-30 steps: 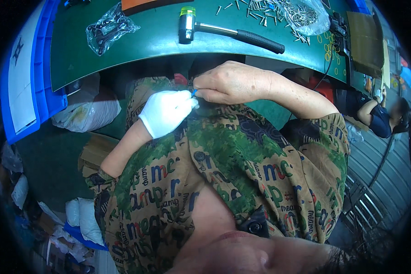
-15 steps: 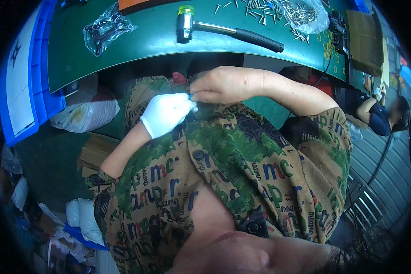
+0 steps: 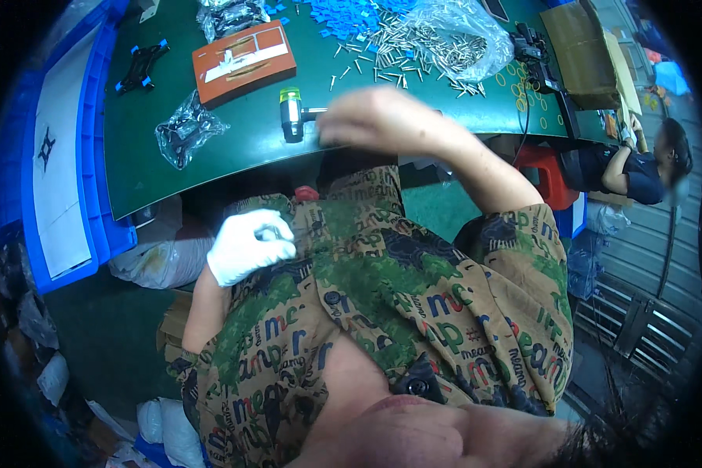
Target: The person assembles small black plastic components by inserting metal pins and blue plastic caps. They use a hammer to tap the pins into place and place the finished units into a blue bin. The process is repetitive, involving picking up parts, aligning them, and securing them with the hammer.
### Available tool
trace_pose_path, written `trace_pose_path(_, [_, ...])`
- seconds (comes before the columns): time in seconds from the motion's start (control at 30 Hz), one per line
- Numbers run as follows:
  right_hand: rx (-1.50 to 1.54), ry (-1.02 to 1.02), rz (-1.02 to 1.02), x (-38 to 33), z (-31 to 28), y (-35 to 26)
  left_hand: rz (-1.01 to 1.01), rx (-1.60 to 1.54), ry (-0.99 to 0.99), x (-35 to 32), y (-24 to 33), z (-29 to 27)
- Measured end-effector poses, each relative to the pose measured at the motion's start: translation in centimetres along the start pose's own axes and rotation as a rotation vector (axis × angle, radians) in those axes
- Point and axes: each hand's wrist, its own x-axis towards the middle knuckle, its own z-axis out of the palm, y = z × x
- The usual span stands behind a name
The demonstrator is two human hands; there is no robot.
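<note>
My left hand (image 3: 246, 248), in a white glove, is in front of my shirt below the table edge. Its fingers curl in toward the thumb; whatever they hold, if anything, cannot be made out against the patterned cloth. Bare and smeared by motion, my right hand (image 3: 374, 118) passes over the near part of the table, its fingers too blurred to read. It covers most of the handle of a mallet (image 3: 292, 117) with a black head and a yellow-green face. Left of the mallet lies a clear bag of dark parts (image 3: 186, 131).
An orange-brown box (image 3: 246, 66) stands behind the bag. Farther back are blue pieces (image 3: 339, 17), loose metal pins (image 3: 394, 58) and a plastic bag of pins (image 3: 464, 47). Yellow rings (image 3: 522, 90) lie right. A blue tray (image 3: 58, 195) borders the left; a co-worker (image 3: 639, 164) sits right.
My hands have come apart: the left drew back toward my body and left, while the right swung forward over the mallet's handle. The view tilted up, showing more of the table.
</note>
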Motion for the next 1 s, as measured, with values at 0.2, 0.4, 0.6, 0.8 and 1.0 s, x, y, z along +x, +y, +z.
trace_pose_path(0.2, [-0.639,0.103,-0.031,1.8,-1.7,6.0,0.133,-0.074,0.028,1.6,0.0,-0.6])
trace_pose_path(0.4, [-0.765,0.031,-0.065,2.5,-1.4,6.7,0.131,-0.314,0.077,2.8,0.0,1.2])
trace_pose_path(0.6, [-0.735,0.09,-0.07,2.8,-1.1,6.3,0.059,-0.345,0.209,3.6,0.0,2.4])
trace_pose_path(0.8, [-0.114,0.127,-0.027,1.2,-0.4,0.2,0.11,0.066,0.466,4.4,1.2,3.2])
trace_pose_path(1.0, [0.107,0.135,-0.079,0.5,2.3,-3.8,0.077,0.201,0.557,5.1,2.3,4.2])
